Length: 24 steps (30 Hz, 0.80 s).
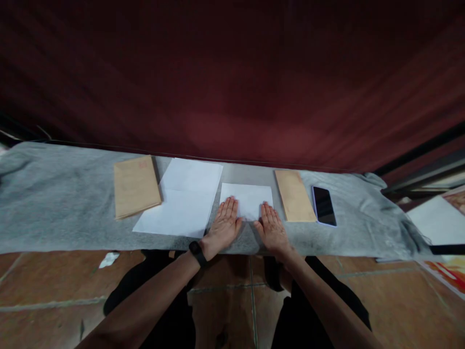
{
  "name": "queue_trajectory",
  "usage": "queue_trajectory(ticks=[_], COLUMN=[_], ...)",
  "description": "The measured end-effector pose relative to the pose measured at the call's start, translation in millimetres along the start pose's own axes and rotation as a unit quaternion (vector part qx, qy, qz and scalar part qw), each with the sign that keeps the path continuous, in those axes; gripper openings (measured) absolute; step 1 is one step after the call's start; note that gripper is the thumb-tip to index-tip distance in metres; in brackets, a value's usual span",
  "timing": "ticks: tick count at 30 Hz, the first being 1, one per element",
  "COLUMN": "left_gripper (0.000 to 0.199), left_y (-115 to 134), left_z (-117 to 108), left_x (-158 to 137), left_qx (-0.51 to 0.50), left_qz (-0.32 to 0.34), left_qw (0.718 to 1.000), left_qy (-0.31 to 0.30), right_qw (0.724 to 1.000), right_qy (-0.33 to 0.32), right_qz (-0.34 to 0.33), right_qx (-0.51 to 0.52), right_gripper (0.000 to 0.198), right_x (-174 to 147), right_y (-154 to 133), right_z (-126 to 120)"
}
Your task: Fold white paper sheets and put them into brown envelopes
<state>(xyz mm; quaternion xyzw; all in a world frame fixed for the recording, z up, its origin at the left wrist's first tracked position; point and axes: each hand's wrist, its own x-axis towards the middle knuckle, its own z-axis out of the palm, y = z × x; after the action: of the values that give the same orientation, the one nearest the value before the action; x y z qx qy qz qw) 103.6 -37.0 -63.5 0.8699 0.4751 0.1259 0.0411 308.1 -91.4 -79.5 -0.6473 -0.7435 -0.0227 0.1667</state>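
Note:
A small white sheet of paper point(247, 196), which looks folded, lies flat on the grey cloth. My left hand point(224, 224) presses flat on its lower left corner, fingers stretched out. On the lower right corner rests my right hand point(271, 228), also flat with its fingers extended. Larger white sheets point(181, 203) with a crease across them lie to the left of my left hand. Partly over their left side sits a stack of brown envelopes point(136, 186). A single brown envelope point(295, 196) lies to the right of my right hand.
A phone point(324, 206) with a dark screen lies right of the single envelope. The grey cloth point(65, 194) covers a long narrow surface, backed by a dark red curtain point(232, 97). Below is a tiled floor point(47, 295) with a crumpled white scrap point(109, 259).

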Motion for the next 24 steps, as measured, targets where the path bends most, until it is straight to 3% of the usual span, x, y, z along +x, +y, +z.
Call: queue_trajectory(ticks=[8, 14, 20, 24], left_gripper=[0.061, 0.059, 0.056, 0.057], left_y=[-0.8, 3.6, 17.1, 14.8], left_z=[-7.7, -25.1, -2.4, 13.3], left_x=[4.6, 36.3, 67.9, 77.6], left_qx=[0.037, 0.046, 0.001, -0.001], left_qz=[-0.059, -0.051, 0.020, 0.014], left_qw=[0.998, 0.997, 1.000, 1.000], left_qy=[0.001, 0.030, 0.001, -0.015], right_qw=[0.999, 0.993, 0.989, 0.986], right_qy=[-0.012, -0.008, -0.025, -0.054], right_qz=[0.042, 0.083, 0.065, 0.083], right_qx=[0.013, 0.082, 0.134, 0.131], right_gripper=[0.067, 0.066, 0.063, 0.058], right_x=[-3.8, 35.0, 81.6, 99.2], right_y=[7.1, -0.5, -21.7, -28.4], right_z=[-4.9, -21.1, -12.5, 1.2])
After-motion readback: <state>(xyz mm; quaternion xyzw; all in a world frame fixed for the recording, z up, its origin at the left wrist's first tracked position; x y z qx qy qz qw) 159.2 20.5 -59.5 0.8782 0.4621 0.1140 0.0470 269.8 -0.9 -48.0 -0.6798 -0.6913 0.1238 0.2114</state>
